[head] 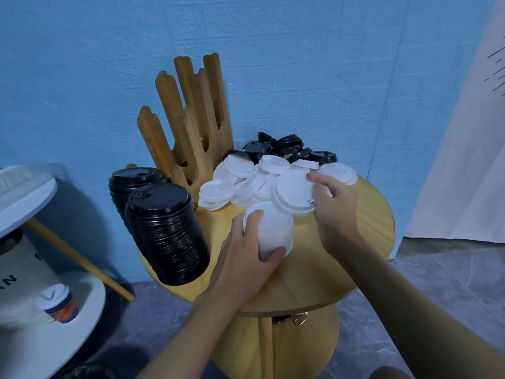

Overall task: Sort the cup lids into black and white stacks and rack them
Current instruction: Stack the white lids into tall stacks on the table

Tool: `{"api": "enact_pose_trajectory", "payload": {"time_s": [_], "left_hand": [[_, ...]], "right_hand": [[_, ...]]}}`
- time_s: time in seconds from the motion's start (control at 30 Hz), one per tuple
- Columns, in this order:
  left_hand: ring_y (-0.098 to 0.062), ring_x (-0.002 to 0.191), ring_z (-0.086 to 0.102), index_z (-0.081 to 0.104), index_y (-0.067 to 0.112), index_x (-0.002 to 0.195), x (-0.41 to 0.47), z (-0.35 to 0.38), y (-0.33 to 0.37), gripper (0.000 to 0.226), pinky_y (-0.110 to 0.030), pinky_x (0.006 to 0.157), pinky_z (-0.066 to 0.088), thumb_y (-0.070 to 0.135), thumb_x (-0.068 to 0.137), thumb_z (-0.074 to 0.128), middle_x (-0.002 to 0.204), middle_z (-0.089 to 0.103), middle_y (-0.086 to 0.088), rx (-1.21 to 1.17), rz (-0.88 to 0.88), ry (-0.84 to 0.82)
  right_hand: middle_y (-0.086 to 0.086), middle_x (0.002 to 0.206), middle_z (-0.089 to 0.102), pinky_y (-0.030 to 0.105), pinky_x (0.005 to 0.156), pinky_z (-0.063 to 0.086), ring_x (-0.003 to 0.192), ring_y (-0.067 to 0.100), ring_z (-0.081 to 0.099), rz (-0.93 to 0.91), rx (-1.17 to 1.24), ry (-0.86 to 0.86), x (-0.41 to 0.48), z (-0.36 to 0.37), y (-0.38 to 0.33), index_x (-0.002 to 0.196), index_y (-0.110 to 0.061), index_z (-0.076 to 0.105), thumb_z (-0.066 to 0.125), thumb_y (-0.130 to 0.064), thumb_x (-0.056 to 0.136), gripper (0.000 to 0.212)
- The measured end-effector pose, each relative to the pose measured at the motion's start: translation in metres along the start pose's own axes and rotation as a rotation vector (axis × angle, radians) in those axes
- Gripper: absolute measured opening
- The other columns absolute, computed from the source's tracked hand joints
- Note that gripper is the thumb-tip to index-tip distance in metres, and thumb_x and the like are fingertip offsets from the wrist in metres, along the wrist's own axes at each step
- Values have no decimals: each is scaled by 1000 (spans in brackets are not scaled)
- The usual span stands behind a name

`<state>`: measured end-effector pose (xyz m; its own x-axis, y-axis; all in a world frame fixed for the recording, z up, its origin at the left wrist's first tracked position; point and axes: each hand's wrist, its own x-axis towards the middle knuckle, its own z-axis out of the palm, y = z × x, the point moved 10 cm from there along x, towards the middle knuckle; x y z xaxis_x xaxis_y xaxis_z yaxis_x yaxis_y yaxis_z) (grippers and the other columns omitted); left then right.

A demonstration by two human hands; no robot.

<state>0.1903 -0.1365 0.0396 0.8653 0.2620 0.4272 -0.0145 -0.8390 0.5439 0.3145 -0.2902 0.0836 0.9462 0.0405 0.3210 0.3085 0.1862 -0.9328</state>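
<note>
While both hands grip white lids (293, 199), the round wooden table (314, 280) fronts a blue wall (300, 64).

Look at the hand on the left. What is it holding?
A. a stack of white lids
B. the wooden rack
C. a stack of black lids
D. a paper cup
A: the left hand is wrapped around a short stack of white lids standing on the round wooden table, while the two tall black stacks sit untouched to its left and the wooden rack stands behind them.
</note>
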Motion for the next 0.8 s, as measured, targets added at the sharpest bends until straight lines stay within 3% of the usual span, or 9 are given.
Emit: {"api": "enact_pose_trajectory", "payload": {"time_s": [0.07,0.13,0.2,0.33,0.47,0.6,0.7,0.8], "left_hand": [[-19,110,50,22,35,142,0,0,0,72,-41,92,49,51,86,65,136,33,7,4,-3,6],[-17,113,50,19,33,144,-1,-2,0,78,-41,93,49,50,85,68,137,33,9,-29,-10,17],[-14,122,46,12,34,148,-1,-4,2,86,-40,98,47,48,84,69,144,32,10,-77,-13,29],[-14,128,44,-2,41,151,0,-5,1,97,-42,102,46,51,84,67,152,28,10,-93,-34,31],[-11,124,46,-8,49,150,-1,-4,1,102,-40,100,47,57,83,68,150,28,12,-122,-39,5],[-17,114,53,10,53,144,0,-5,0,85,-38,92,50,53,83,68,136,37,10,-106,-48,13],[-16,114,50,20,50,138,-1,-6,-2,75,-34,92,48,47,82,71,134,38,12,-100,-41,31],[-12,115,46,21,51,136,-1,-6,-3,73,-31,93,45,46,83,72,137,36,15,-114,-45,32]], "right_hand": [[-13,111,67,13,80,49,90,-11,60,-3,-117,-189,-8,22,3,104,-19,70,50,-2,93,28],[-13,116,66,23,93,49,102,-5,59,-21,-176,-301,-15,31,9,107,-19,70,59,-12,93,19],[-13,123,63,29,102,45,115,0,55,-5,-207,-404,-21,38,14,115,-20,68,67,-27,91,25],[-16,134,50,22,102,38,123,-1,44,-69,-398,-615,-37,53,15,129,-27,55,74,-35,84,49],[-18,142,42,15,105,29,130,-3,35,-106,-450,-733,-45,63,18,132,-31,52,73,-36,86,50],[-15,141,45,14,105,32,130,-2,39,-134,-459,-822,-43,69,17,133,-29,53,69,-38,89,48],[-8,136,53,26,108,40,126,7,48,-105,-396,-589,-11,44,23,137,-21,50,56,-36,98,43],[-2,140,51,39,112,31,133,19,41,-180,-778,-205,33,1,33,139,-19,47,60,-42,93,53]]}}
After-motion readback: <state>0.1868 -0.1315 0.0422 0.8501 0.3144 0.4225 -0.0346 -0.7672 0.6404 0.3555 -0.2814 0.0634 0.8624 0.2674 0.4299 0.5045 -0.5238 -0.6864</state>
